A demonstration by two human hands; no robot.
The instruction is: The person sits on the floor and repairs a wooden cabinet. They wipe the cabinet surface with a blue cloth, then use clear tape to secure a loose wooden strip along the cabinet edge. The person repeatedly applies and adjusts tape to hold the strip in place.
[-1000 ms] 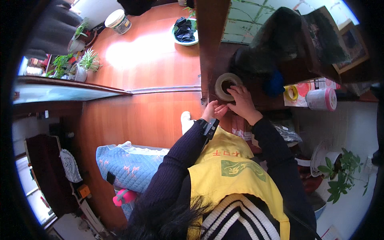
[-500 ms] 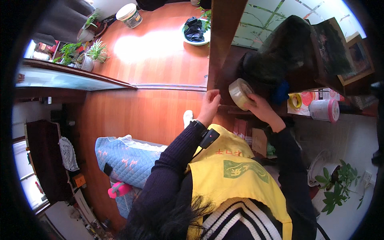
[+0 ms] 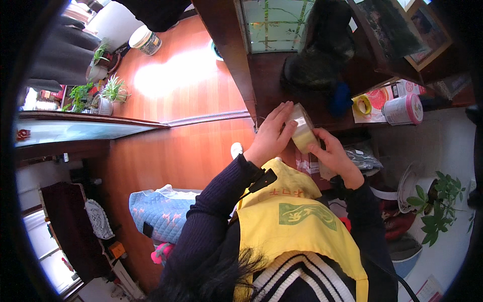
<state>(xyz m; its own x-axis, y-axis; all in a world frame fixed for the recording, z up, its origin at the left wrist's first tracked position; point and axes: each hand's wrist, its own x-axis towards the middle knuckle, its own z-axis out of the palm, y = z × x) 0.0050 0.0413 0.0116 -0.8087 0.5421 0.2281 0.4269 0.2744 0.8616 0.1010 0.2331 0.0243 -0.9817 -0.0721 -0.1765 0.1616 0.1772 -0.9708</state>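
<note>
Just left of the wooden shelf (image 3: 266, 76), I hold a wide roll of clear tape (image 3: 302, 130) on its side with both hands. My left hand (image 3: 271, 133) grips its left end, fingers bent toward the upper edge. My right hand (image 3: 336, 157) grips the lower right of the roll, thumb against the tape. Behind the roll on the shelf stand a tall dark object (image 3: 317, 60) and a small blue object (image 3: 340, 99).
At the right lie a yellow tape roll (image 3: 362, 104) and a pink-lidded tub (image 3: 401, 109); a leafy plant (image 3: 435, 206) stands below. A sliding-door track (image 3: 206, 119) crosses the wooden floor. A blue quilted cover (image 3: 161, 214) is at lower left, a white bucket (image 3: 145, 40) beyond.
The tape roll has been lifted off the shelf, turned on its side and moved down toward me. My left hand has come onto it; my right hand has moved down and right with it.
</note>
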